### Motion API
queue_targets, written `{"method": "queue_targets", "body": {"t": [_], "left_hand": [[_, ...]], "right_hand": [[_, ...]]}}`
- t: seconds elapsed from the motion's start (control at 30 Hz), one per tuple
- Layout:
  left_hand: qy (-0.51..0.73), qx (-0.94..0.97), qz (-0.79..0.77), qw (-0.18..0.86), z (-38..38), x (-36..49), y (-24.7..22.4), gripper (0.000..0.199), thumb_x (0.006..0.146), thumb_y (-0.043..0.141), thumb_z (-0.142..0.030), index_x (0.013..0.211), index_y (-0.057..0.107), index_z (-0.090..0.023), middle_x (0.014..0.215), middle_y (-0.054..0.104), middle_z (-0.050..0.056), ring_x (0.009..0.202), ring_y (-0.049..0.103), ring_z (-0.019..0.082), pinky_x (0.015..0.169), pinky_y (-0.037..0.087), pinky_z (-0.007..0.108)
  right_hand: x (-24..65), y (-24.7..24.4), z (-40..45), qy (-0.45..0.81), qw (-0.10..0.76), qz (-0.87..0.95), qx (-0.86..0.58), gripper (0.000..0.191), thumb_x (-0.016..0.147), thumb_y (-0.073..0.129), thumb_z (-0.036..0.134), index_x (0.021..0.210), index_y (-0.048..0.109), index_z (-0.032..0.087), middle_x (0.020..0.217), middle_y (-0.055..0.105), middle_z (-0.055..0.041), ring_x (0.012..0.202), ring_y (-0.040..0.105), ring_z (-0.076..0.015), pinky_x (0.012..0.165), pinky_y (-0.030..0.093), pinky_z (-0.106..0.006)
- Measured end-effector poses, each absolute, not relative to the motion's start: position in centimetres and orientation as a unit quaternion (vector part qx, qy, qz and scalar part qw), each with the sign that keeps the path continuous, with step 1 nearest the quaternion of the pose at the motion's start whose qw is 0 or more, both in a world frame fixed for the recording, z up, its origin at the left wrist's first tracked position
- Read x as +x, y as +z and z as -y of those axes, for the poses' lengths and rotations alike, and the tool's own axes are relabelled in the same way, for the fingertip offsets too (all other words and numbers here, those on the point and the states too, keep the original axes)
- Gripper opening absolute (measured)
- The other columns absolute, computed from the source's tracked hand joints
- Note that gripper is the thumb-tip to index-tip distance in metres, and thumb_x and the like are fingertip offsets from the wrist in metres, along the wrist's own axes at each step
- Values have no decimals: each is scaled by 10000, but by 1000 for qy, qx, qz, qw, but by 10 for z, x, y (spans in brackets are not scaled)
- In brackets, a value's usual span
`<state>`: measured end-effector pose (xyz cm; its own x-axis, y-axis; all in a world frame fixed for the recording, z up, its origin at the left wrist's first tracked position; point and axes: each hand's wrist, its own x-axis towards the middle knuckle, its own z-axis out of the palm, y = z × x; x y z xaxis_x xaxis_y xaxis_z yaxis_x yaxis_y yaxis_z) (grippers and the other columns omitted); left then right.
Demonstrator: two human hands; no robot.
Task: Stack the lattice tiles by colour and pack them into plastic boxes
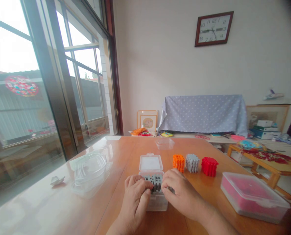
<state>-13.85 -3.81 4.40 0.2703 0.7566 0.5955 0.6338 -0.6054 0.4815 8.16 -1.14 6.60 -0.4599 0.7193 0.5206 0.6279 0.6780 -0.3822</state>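
A small clear plastic box (157, 206) stands on the wooden table with its lid (150, 162) tipped back. Grey and dark toothed pieces (156, 182) show at the box's opening, between my two hands. My left hand (137, 195) is closed at the left side of these pieces, fingertips against them. On the right side, my right hand (178, 191) is closed with its fingers pinched around a dark bit that is partly hidden. Behind the right hand stand an orange stack (178, 163), a grey stack (192, 163) and a red stack (209, 166) of toothed pieces.
A lidded box with pink contents (254, 195) sits at the right edge of the table (116, 182). Clear plastic containers (90, 173) and a crumpled scrap (57, 180) lie on the left. Another clear container (164, 144) is at the far end.
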Motion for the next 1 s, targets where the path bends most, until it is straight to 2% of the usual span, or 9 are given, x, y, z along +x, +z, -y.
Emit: {"method": "queue_targets", "body": {"t": [0.37,0.53,0.77,1.0], "left_hand": [[406,798,-440,74,38,-137,47,236,990,431,-282,956,664,-261,885,656,31,977,551,244,963,381,463],[405,801,-437,62,37,-137,44,160,943,494,-249,954,653,-259,890,664,28,991,552,251,952,380,462],[409,798,-438,62,37,-137,41,152,895,520,-192,948,644,-261,892,671,27,993,557,252,953,379,467],[403,805,-430,64,37,-138,44,157,915,496,-183,940,632,-256,871,667,18,960,566,238,948,375,464]], "right_hand": [[81,64,19,93,326,857,-389,189,921,572,141,767,629,234,854,643,-1,898,543,-193,811,420,-339],[83,64,19,93,316,856,-398,59,864,700,263,817,667,252,927,649,-1,962,541,-213,856,425,-363],[83,62,18,77,310,856,-406,196,905,676,334,737,651,237,995,634,-17,998,534,-221,885,422,-375],[84,64,15,79,359,839,-401,276,1007,520,369,799,655,249,896,635,-26,911,556,-209,839,424,-365]]}}
